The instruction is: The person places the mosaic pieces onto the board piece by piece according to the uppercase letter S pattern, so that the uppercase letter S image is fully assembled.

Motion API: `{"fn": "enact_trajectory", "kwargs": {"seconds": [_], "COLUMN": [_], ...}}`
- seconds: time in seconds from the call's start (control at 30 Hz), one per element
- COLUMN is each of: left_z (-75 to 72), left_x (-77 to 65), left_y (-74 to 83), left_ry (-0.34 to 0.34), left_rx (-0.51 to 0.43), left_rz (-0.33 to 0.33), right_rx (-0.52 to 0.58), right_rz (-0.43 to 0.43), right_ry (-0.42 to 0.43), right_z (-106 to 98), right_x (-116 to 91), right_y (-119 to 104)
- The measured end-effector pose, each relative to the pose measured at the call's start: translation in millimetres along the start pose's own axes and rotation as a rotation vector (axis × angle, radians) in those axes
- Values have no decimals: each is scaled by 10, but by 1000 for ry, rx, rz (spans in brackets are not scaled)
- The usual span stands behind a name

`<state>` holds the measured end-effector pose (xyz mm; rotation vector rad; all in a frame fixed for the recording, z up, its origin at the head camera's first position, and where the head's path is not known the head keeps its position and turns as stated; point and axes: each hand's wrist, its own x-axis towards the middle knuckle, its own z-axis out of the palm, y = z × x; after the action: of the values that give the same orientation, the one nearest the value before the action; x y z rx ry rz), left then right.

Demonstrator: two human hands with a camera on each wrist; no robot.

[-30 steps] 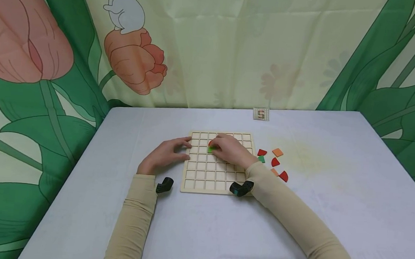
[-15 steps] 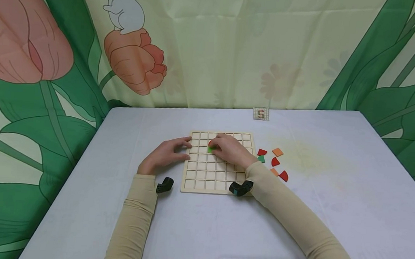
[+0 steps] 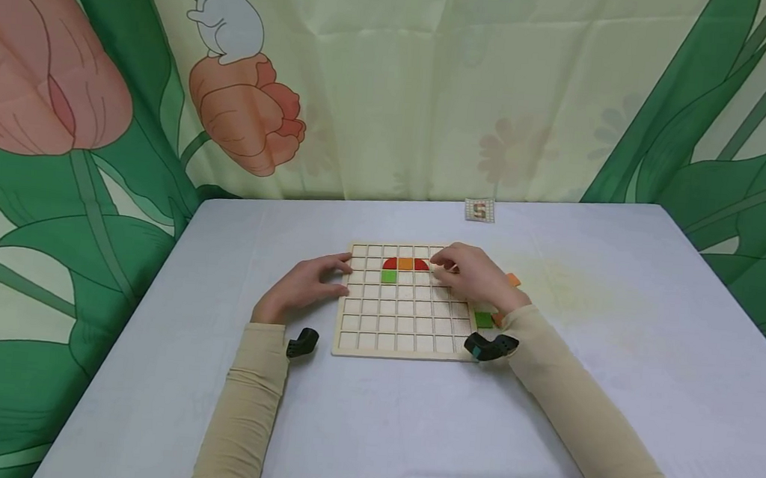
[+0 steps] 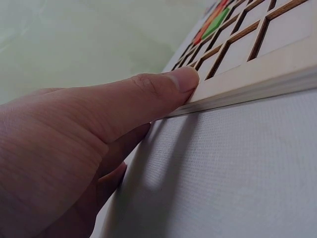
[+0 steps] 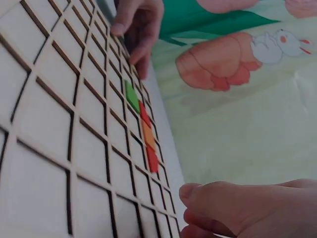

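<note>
A wooden grid board (image 3: 400, 358) lies on the table. In its upper rows sit a red quarter-round tile (image 3: 390, 263), an orange square tile (image 3: 406, 263), another red quarter-round tile (image 3: 421, 265) and, below the left one, a green square tile (image 3: 389, 276). My left hand (image 3: 301, 285) rests at the board's left edge; in the left wrist view its thumb (image 4: 183, 79) touches the frame. Over the right part of the board is my right hand (image 3: 478, 273), fingers loosely bent, with nothing visible between them; the right wrist view shows the fingertips apart from the tiles.
Right of the board lie loose tiles, among them a green tile (image 3: 483, 320) and an orange tile (image 3: 513, 279); my right hand and wrist hide others. A small patterned card (image 3: 480, 210) is at the table's back edge. A printed curtain (image 3: 395, 82) hangs behind.
My right hand has left the green tile and moved right across the board, uncovering the row of red and orange tiles. The left hand has stayed at the board's edge.
</note>
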<state>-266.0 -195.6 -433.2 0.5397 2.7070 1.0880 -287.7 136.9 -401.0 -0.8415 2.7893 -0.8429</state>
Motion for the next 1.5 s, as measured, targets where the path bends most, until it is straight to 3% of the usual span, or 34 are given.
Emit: {"fn": "enact_trajectory", "kwargs": {"seconds": [0.27, 0.43, 0.6, 0.97, 1.3, 1.5], "left_z": [1, 7, 9, 9, 2, 3], "left_x": [6, 9, 7, 20, 5, 8], "left_y": [-23, -8, 5, 0, 13, 12], "left_ry": [-4, -4, -5, 3, -5, -7], "left_rx": [-10, -15, -14, -18, -9, -11], "left_rz": [-11, -17, -23, -16, -13, -19], "right_rx": [-2, -14, -8, 12, 33, 6], "right_rz": [190, 242, 256, 228, 47, 49], "right_ry": [-1, 32, 13, -72, -160, -181], "right_z": [-450, -637, -706, -649, -400, -334], "right_x": [-379, -591, -657, -647, -526, -481], "right_y": [434, 638, 721, 771, 592, 570]}}
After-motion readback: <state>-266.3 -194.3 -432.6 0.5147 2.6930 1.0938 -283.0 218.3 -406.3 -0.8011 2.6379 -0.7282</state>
